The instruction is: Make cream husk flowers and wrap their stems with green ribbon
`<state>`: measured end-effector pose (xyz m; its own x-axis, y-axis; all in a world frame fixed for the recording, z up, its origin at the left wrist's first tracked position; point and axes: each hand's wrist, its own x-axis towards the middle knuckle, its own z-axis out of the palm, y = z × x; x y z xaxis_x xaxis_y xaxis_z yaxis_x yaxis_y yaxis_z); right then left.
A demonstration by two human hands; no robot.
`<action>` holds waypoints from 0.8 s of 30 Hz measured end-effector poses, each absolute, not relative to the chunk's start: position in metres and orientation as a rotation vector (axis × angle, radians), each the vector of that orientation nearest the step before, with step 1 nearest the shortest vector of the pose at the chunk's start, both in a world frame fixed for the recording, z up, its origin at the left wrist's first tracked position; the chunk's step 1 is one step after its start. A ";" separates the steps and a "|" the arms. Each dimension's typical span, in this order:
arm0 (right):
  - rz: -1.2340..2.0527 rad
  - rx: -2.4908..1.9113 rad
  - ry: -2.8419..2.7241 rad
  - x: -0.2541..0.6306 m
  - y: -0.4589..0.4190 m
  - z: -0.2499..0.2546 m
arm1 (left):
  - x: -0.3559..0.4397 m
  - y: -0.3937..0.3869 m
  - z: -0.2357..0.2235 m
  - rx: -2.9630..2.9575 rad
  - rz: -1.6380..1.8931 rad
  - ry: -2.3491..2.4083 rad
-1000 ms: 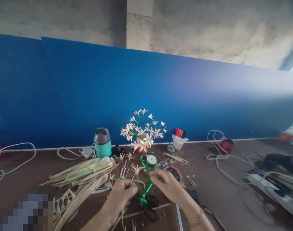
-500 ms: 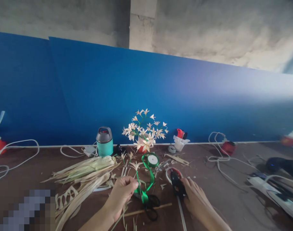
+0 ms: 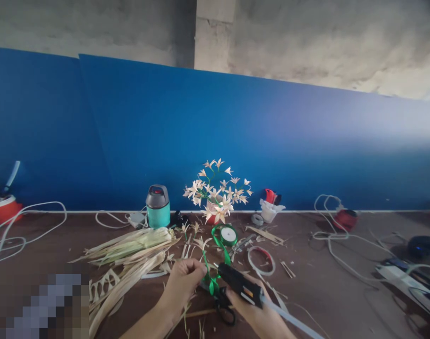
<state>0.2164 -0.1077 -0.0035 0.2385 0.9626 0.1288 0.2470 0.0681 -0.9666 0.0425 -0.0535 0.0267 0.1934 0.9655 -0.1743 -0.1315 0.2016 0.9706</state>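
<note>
My left hand (image 3: pixel 184 284) pinches the green-wrapped stem of a pale husk flower (image 3: pixel 202 243), which stands upright above the fingertips. In my right hand (image 3: pixel 257 310) is a black glue gun (image 3: pixel 240 284), its nozzle pointing left, close to the stem. A long translucent glue stick (image 3: pixel 289 320) sticks out of its rear. Green ribbon (image 3: pixel 213 286) hangs beside the stem and runs up to a ribbon spool (image 3: pixel 228 234). Black-handled scissors (image 3: pixel 225 314) lie under my hands, partly hidden.
Dried corn husks (image 3: pixel 130 263) lie at left. Behind stand a pot of husk flowers (image 3: pixel 213 205), a turquoise lidded container (image 3: pixel 158 209) and a white cup (image 3: pixel 268 211). A ring of tubing (image 3: pixel 261 261) lies right of centre; cables (image 3: pixel 342 256) and a power strip (image 3: pixel 405 287) lie farther right.
My right hand has picked up the glue gun from the table and brought it left to the stem. My left hand keeps its pinch. The view has shifted slightly left.
</note>
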 end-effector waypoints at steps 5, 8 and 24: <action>0.756 -1.487 -1.178 0.211 -0.109 -0.009 | 0.044 -0.055 0.028 1.038 1.014 1.071; 0.670 -1.499 -1.172 0.208 -0.110 -0.013 | 0.044 -0.056 0.030 1.036 1.036 1.078; 0.580 -1.472 -1.182 0.201 -0.111 -0.010 | 0.044 -0.060 0.036 1.063 1.037 1.102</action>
